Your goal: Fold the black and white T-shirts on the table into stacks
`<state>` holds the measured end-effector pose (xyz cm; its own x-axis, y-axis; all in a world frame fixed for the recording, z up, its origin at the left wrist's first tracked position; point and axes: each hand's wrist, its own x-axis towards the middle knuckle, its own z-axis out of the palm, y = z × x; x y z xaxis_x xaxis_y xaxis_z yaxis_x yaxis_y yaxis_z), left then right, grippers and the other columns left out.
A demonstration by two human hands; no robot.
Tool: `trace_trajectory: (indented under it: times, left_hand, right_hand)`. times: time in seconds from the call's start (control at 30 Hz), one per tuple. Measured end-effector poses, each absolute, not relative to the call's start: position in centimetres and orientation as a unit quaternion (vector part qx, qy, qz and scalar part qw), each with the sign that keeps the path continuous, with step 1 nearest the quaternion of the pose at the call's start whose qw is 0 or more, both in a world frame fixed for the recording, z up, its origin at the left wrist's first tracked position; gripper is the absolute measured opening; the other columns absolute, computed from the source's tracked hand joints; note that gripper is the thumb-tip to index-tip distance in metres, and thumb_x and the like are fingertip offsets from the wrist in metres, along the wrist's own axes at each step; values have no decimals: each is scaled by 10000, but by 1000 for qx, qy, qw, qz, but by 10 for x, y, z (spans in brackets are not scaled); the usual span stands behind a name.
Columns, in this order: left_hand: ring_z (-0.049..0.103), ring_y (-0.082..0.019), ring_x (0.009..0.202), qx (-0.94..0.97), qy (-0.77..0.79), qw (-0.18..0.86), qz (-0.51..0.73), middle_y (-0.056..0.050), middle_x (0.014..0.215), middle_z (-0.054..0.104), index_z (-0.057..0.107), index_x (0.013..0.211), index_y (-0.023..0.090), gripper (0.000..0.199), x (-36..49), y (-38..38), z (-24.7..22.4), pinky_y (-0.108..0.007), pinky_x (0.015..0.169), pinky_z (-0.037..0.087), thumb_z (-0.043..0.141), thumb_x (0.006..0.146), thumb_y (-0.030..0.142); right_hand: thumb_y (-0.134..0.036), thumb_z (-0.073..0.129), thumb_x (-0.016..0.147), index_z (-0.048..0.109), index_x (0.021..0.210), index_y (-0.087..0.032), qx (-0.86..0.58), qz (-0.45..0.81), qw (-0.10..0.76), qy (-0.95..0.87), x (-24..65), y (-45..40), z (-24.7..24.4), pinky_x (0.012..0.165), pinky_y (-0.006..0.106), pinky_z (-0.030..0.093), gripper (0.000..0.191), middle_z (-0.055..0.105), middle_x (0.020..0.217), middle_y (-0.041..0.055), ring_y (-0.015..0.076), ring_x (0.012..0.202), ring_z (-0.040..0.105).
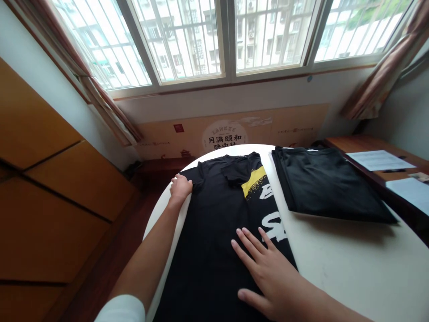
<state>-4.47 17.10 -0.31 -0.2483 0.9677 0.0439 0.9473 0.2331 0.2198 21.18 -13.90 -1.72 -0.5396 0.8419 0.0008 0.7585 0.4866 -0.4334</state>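
A black T-shirt [208, 241] with yellow and white print lies flat on the round white table [335, 273], its collar toward 12 o'clock. The left hand [181, 188] sits a little curled on the shirt's edge near the sleeve at 10 o'clock, and I cannot tell if it grips the cloth, while the right hand [264, 273] lies wide open on the shirt at 4 o'clock, holding nothing. A folded black garment [328, 183] lies on the table at 2 o'clock, beyond it a wooden desk [368, 145] carries sheets of paper [380, 160], and a barred window [228, 40] stands at 12 o'clock.
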Motion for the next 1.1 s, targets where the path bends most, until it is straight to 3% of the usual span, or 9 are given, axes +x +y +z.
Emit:
trace_trajectory:
  times: [0.13, 0.23, 0.53, 0.67, 0.8, 0.93, 1.1]
  left_hand:
    - [708, -388, 1194, 637, 762, 78, 88, -229, 1195, 761, 714, 1184, 146, 346, -43, 171, -2, -404, 938, 559, 636, 880, 292]
    - [710, -387, 1178, 648, 751, 71, 102, -209, 1169, 769, 733, 1082, 163, 259, -42, 169, 4, -401, 931, 555, 598, 896, 283]
    - [716, -263, 1056, 752, 594, 59, 279, -105, 1148, 758, 614, 1181, 210, 233, 37, 172, 62, -330, 912, 542, 597, 949, 195]
    - [710, -274, 1027, 850, 473, 63, 221, -114, 1112, 755, 619, 1106, 212, 188, 104, 163, 74, -344, 879, 532, 595, 934, 140]
    - [706, -299, 990, 883, 435, 70, 165, -137, 1093, 747, 609, 1098, 203, 203, 160, 148, 56, -372, 827, 523, 537, 935, 106]
    - [708, -312, 962, 875, 448, 128, 134, -166, 1123, 733, 580, 1088, 184, 123, 188, 133, 25, -376, 777, 520, 564, 967, 196]
    - [694, -292, 1001, 863, 437, 208, 143, -156, 1094, 723, 547, 1046, 185, 232, 184, 128, 9, -358, 825, 519, 616, 1004, 402]
  right_hand:
    - [-632, 526, 1036, 131, 1724, -236, -472, 205, 93, -852, 211, -139, -14, 1301, 687, 148, 886, 98, 1761, 108, 376, 1639, 152]
    - [-621, 532, 1035, 149, 1723, -226, -471, 214, 89, -851, 211, -138, -12, 1305, 679, 133, 881, 89, 1759, 109, 369, 1643, 131]
    - [-607, 531, 1039, 157, 1723, -198, -464, 244, 87, -847, 214, -138, -4, 1306, 672, 30, 880, 30, 1755, 132, 361, 1647, 53]
    - [-597, 547, 1033, 151, 1724, -182, -454, 251, 95, -850, 217, -138, -3, 1308, 657, -11, 899, 23, 1754, 149, 359, 1647, 37]
    - [-596, 538, 1038, 190, 1724, -162, -444, 253, 118, -851, 221, -137, -7, 1314, 637, -35, 883, 43, 1759, 160, 350, 1651, 28]
    - [-660, 520, 1026, 296, 1697, -99, -434, 279, 120, -848, 223, -135, -5, 1312, 626, -69, 903, 111, 1751, 203, 372, 1649, 22]
    - [-642, 570, 1004, 295, 1693, -76, -424, 301, 126, -845, 226, -132, -1, 1302, 609, -112, 933, 96, 1748, 231, 367, 1650, -8]
